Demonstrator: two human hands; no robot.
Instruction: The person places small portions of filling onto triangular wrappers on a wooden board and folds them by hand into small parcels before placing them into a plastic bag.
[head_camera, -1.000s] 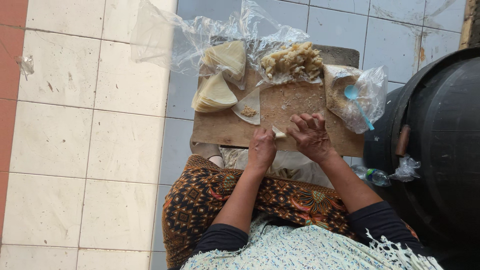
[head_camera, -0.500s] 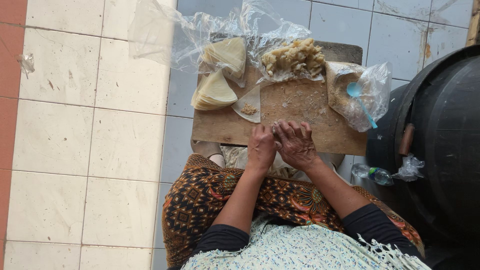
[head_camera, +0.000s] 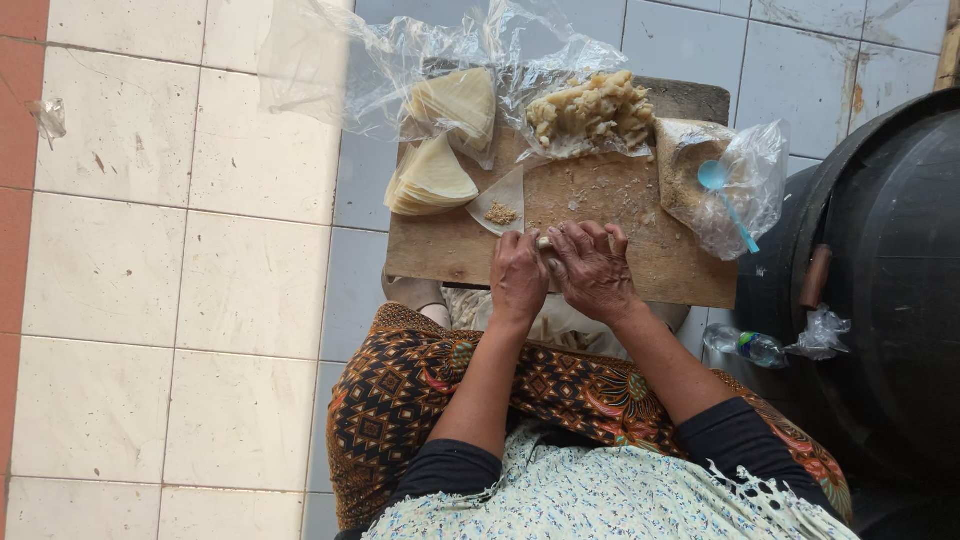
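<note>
At the near edge of the board (head_camera: 600, 205), the left hand (head_camera: 518, 278) and right hand (head_camera: 592, 270) meet, fingers curled shut around a small pale roll (head_camera: 543, 241) pinched between them. Keep the roll flat on the board, press evenly with both thumbs, and tuck its ends tight. Wrappers (head_camera: 432, 178) lie at the board's left, filling (head_camera: 590, 108) at its far edge.

The board (head_camera: 600, 250) is rough, matt wood; above it, crinkled glossy clear plastic bags (head_camera: 400, 60). The floor (head_camera: 180, 280) beside the board is smooth, scuffed tile.
</note>
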